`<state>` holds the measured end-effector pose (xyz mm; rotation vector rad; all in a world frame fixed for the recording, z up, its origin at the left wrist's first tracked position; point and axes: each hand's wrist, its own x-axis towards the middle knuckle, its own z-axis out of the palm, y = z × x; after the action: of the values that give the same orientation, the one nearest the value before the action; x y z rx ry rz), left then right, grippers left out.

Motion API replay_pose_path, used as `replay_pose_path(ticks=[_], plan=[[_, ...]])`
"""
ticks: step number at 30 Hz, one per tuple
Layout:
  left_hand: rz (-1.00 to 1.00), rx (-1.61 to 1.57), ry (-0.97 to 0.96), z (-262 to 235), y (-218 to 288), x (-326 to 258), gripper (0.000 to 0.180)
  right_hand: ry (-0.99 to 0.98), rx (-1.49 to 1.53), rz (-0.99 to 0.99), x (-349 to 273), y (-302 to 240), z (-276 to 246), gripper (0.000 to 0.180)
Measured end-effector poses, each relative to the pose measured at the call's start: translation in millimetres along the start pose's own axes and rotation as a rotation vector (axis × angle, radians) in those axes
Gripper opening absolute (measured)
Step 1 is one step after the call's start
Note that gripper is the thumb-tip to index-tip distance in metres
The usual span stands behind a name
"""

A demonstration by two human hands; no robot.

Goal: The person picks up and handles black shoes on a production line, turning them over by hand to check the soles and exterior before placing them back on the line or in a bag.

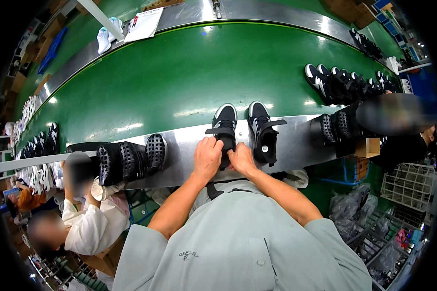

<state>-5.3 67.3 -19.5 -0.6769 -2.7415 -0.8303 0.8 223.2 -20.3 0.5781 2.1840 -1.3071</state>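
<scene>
A black sneaker (225,118) with a white toe cap stands in front of me on the metal ledge, toe pointing away, its strap sticking out to the left. My left hand (208,157) grips the left side of its opening with bent fingers. On the right of the same opening, my right hand (242,158) is closed on the collar near the heel. The fingertips of both hands are partly hidden. The matching sneaker (264,141) stands just to the right, untouched, its strap lying out to the right and a white round label inside.
Beyond the ledge (189,145) runs a wide green belt (165,72). Black perforated shoe-shaped pieces (155,153) stand to my left, with similar ones (344,124) to the right. A row of black sneakers (320,82) sits far right. A person in white (94,223) is at left.
</scene>
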Motion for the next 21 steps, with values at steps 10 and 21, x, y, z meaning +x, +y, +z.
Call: replay_pose_path(ticks=[10,21], plan=[[-0.887,-0.563,-0.184,-17,5,11,0.072,0.208,-0.160,-0.208,-6,-19,-20,0.034],[-0.489,-0.324,-0.415,-87,-12,51,0.070,-0.094,0.124,-0.525,-72,-78,-121,0.037]])
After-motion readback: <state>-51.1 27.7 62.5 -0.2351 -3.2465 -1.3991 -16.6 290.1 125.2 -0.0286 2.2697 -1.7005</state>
